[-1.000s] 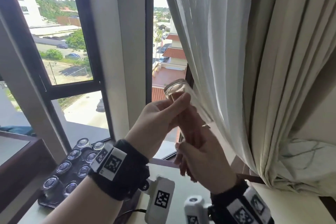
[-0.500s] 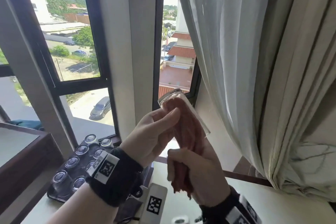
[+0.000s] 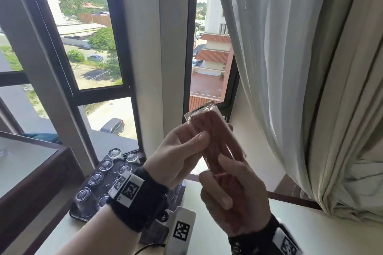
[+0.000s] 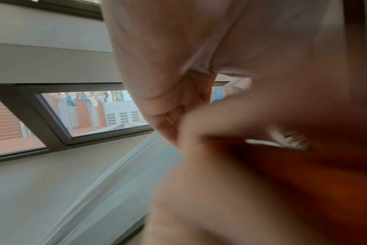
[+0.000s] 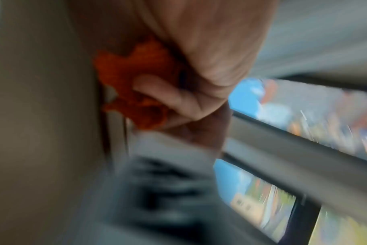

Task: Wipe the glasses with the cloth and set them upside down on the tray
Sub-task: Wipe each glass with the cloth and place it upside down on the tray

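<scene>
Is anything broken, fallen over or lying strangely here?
Nothing stands out. The left hand holds the glass with the red cloth stuffed inside, and the right hand grips the cloth below. The other glasses sit upside down on the tray, none tipped.

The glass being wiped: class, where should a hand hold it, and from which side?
Hold the glass round its side wall near the closed base, coming from the left as the left hand does. Its open end tilts toward the right hand, which feeds the cloth in there.
</scene>
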### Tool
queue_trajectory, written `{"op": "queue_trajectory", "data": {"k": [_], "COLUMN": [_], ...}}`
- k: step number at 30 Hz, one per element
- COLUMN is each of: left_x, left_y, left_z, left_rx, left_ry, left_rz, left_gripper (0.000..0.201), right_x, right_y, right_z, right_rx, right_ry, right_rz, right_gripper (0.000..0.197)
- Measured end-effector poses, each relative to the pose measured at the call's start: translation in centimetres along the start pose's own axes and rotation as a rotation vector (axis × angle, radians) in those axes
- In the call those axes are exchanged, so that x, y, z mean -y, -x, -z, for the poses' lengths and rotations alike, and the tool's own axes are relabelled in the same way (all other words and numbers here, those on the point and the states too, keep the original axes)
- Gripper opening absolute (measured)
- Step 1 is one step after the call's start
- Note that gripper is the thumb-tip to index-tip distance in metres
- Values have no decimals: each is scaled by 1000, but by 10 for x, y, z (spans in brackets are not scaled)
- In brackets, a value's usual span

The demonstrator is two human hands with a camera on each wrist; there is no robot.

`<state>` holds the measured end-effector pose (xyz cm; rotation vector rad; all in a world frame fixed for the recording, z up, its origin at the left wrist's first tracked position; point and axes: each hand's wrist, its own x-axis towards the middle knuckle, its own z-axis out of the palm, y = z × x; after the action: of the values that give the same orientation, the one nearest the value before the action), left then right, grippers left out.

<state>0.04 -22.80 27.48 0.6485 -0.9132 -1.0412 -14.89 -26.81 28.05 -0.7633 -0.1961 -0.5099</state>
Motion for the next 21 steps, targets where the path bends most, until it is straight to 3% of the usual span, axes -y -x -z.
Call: {"op": "queue_trajectory", "data": {"k": [2,5,7,9,12,15,16,18,21], "left_x": [0,-6,-13,-18,-11,15,26,47,77], "left_y": [2,8,17,29,51,72,78,90,106], "left_z": [8,23,34,46,61,81,89,101,115], "left_rx": [-8,-68,-148,-212,-285,-361,-395,-484,-582], "left_ry": [-42,-121,-202,-340,-587,-805,-889,-1019,-1125], "left_rz": [-49,-89,-104,-106,-69,8,44,123,245], "left_gripper": [63,63,62,61,75,80,71,53,46], "right_x": [-4,-1,3,3,-2,-14,-15,-17,-23], "right_y": [-2,3,10,19,34,46,48,51,58], "right_z": [12,25,30,34,52,73,78,81,88], "right_rx": [-55,-247,-358,-355,-362,-440,-416,-221,1], "right_ry": [34,397,715,999,1613,2102,2152,2112,1928], "right_rz": [14,-35,-103,-127,31,176,244,333,208], "right_gripper": [60,53,35,16,8,19,20,20,16]}}
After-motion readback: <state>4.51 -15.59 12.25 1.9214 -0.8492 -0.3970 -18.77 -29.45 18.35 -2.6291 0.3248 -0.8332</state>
